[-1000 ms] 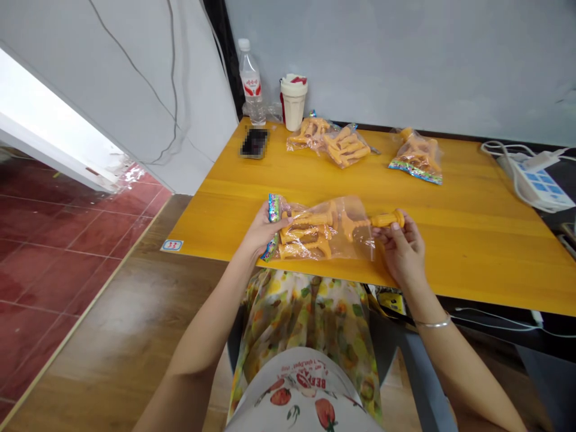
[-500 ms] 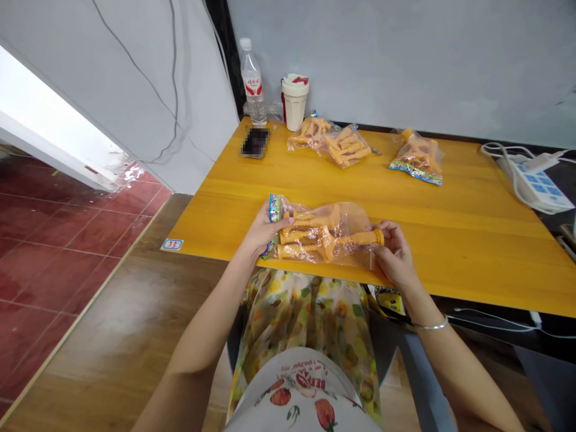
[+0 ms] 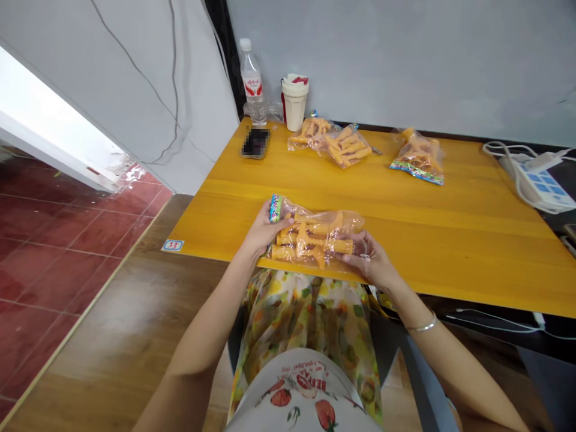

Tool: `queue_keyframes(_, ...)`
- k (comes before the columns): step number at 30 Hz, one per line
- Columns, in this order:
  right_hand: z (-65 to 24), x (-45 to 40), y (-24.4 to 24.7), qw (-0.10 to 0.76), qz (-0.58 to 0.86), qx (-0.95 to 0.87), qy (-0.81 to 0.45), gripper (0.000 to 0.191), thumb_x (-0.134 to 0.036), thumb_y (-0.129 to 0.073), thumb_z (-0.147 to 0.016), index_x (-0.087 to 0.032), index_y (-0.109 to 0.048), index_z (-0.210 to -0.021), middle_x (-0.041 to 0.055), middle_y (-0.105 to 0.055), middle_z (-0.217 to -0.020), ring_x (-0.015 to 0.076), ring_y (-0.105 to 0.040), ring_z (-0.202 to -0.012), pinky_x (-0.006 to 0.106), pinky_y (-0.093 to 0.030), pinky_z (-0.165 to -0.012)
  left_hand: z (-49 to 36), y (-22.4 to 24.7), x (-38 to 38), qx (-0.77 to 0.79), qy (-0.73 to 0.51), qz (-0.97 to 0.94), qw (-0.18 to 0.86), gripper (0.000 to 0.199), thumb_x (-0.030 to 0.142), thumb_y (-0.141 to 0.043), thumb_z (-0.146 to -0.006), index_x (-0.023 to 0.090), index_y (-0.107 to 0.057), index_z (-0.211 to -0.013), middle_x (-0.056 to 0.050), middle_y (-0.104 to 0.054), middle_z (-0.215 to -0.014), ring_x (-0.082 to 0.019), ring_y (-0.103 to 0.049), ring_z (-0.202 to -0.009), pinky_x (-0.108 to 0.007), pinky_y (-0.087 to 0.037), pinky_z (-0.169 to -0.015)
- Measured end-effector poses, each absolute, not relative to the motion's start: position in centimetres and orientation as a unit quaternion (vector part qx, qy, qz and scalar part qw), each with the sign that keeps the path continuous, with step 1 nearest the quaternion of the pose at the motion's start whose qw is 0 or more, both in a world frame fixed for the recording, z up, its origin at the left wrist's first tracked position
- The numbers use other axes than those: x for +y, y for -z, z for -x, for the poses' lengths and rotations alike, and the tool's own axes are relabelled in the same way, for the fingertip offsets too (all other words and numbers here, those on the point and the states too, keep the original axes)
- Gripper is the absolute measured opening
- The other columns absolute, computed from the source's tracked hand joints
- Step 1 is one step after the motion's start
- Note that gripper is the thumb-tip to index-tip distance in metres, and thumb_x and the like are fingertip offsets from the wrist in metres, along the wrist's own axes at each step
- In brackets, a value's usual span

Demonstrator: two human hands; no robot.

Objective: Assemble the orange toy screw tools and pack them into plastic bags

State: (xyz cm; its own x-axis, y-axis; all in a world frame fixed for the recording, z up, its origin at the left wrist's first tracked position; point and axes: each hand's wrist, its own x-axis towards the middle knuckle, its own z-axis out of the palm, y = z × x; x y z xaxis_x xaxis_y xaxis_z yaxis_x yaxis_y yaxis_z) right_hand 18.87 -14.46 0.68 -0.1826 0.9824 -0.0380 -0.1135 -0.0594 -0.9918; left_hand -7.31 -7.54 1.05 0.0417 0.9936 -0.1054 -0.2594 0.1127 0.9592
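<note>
A clear plastic bag [image 3: 342, 221] with a colourful printed header lies near the table's front edge, holding several orange plastic pieces [image 3: 310, 231] shaped like ribbed rods with flared parts. My left hand [image 3: 264, 231] grips the header end, thumb on top of the bag. At the opposite end, my right hand [image 3: 371, 258] has its fingers within the bag's mouth, film lying over them. Thumb and forefinger close around the end of one orange rod [image 3: 339, 246], which lies mostly inside the bag.
At the back of the table [image 3: 216, 210] stand a water bottle [image 3: 252, 84] and a cream cup [image 3: 296, 105], with a phone [image 3: 255, 143] before them. Farther right are bagged orange pieces [image 3: 348, 147], another such bag [image 3: 420, 156], and a power strip [image 3: 540, 183] with white cables.
My right hand has moved left, and the orange rod it holds has slid deeper into the bag. The left hand stays at the header end.
</note>
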Motion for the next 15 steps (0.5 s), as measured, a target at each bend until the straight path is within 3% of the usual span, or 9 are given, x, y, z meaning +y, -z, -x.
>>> queue_keyframes(5, -17.8, -14.5, -1.4, 0.475, 0.455, -0.540, -0.526, 0.052, -0.044, -0.092, -0.056, -0.027, -0.052, -0.084, 0.0016, -0.069, -0.099, 0.0201, -0.066, -0.095, 0.037, -0.056, -0.084, 7.3, -0.8, -7.5, 0.450, -0.528, -0.397, 0.601, 0.062, 0.028, -0.091, -0.056, 0.022, -0.057, -0.108, -0.001, -0.069, -0.097, -0.020, -0.068, -0.094, -0.035, -0.054, -0.089)
queue_keyframes(8, -17.4, -14.8, -1.8, 0.450, 0.469, -0.530, -0.545, 0.053, -0.054, -0.090, -0.057, -0.027, -0.052, -0.084, 0.0008, -0.066, -0.091, 0.0188, -0.064, -0.081, 0.035, -0.055, -0.074, 7.2, -0.7, -7.4, 0.456, -0.533, -0.394, 0.594, 0.061, 0.033, -0.089, -0.061, 0.021, -0.058, -0.113, -0.003, -0.069, -0.103, -0.020, -0.067, -0.096, -0.033, -0.054, -0.089)
queue_keyframes(11, -16.6, -15.3, -1.7, 0.431, 0.457, -0.557, -0.543, 0.053, -0.060, -0.086, -0.062, -0.028, -0.051, -0.085, 0.0014, -0.064, -0.093, 0.0198, -0.063, -0.082, 0.035, -0.055, -0.073, 7.2, -0.7, -7.3, 0.458, -0.533, -0.384, 0.599, 0.054, 0.041, -0.083, -0.070, 0.022, -0.059, -0.115, -0.005, -0.069, -0.111, -0.020, -0.067, -0.100, -0.033, -0.052, -0.092)
queue_keyframes(15, -15.7, -15.7, -1.1, 0.429, 0.453, -0.677, -0.390, 0.045, -0.055, -0.084, -0.068, -0.029, -0.056, -0.091, 0.0045, -0.062, -0.096, 0.0246, -0.061, -0.089, 0.042, -0.053, -0.080, 7.2, -0.6, -7.3, 0.456, -0.532, -0.372, 0.609, 0.046, 0.045, -0.080, -0.074, 0.023, -0.061, -0.109, -0.004, -0.070, -0.105, -0.020, -0.068, -0.095, -0.032, -0.054, -0.085)
